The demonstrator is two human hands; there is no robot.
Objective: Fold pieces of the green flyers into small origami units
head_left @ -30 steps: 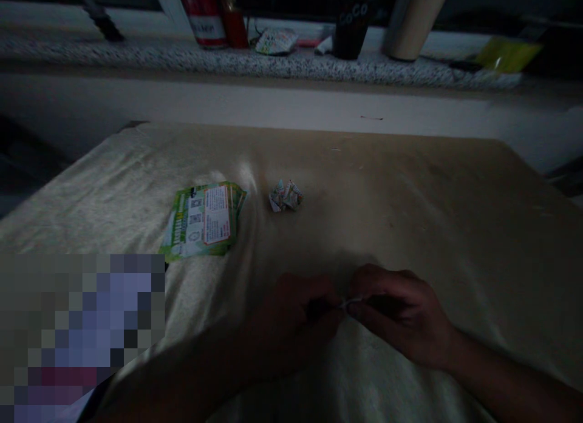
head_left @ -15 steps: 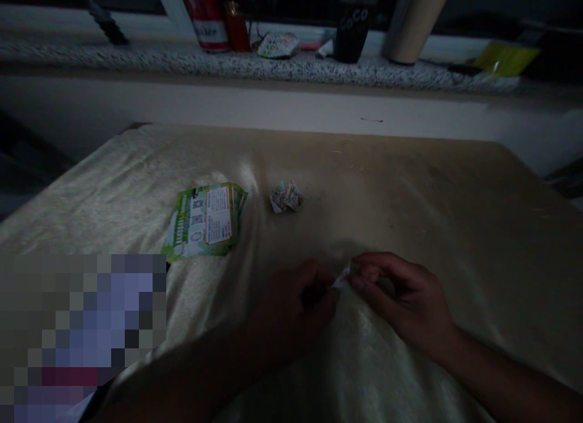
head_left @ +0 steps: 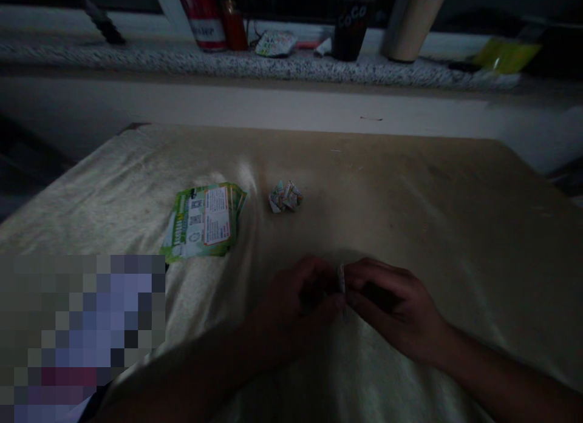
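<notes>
A small folded piece of paper (head_left: 342,278) stands on edge between my two hands, low over the cloth-covered table. My left hand (head_left: 303,298) pinches it from the left, its thumb at the lower end. From the right, my right hand (head_left: 394,301) presses its fingertips and thumb against the same paper. Most of the paper is hidden by fingers, and the light is dim. Beyond my hands lies a folded paper piece (head_left: 285,196) with printed, angular faces. A stack of green printed leaflets (head_left: 204,221) rests to its left.
A pale shiny cloth (head_left: 437,186) covers the table. Behind it, a speckled stone sill (head_left: 159,57) bears a red bottle (head_left: 204,19), a dark cup (head_left: 350,25), a tan cylinder (head_left: 416,22) and a yellow packet (head_left: 507,54). A blurred-out patch (head_left: 82,338) fills the lower left.
My right hand has moved slightly left, closing against my left hand. The small paper has turned from slanted to upright between the fingers. The leaflets and the angular paper piece stay put.
</notes>
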